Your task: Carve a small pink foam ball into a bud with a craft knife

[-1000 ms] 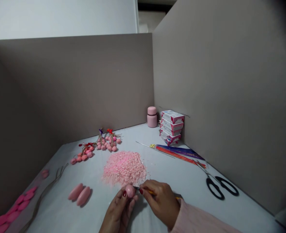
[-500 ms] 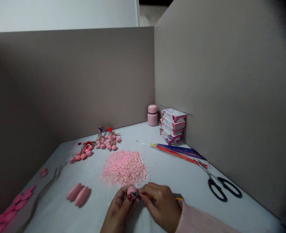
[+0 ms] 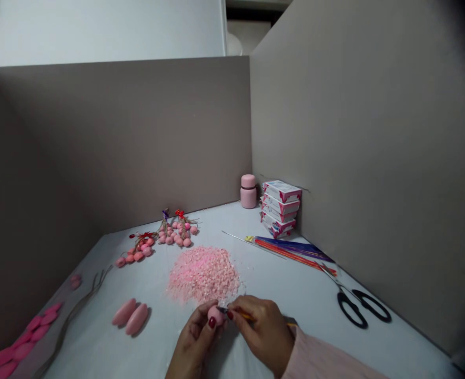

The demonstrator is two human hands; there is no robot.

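Note:
My left hand (image 3: 193,338) holds a small pink ball (image 3: 215,316) between thumb and fingertips, low in the middle of the head view. Pinched in my right hand (image 3: 263,329) is a slim carving knife (image 3: 222,310) with a yellow handle and a dark pointed tip. The tip lies against the upper right of the ball. Just beyond both hands spreads a heap of pink shavings (image 3: 204,273). Two smooth pink oval pieces (image 3: 131,317) lie left of my left hand.
Large scissors (image 3: 353,295) lie at the right beside orange and blue strips (image 3: 291,250). Stacked boxes (image 3: 280,208) and a pink flask (image 3: 249,191) stand at the back corner. Bundled pink balls (image 3: 177,234), brown cords (image 3: 72,316) and bright pink ovals (image 3: 27,337) occupy the left. Partition walls enclose the table.
The knife tip has moved from the front of the ball to its upper right edge, so more of the ball shows. The view has tilted slightly upward.

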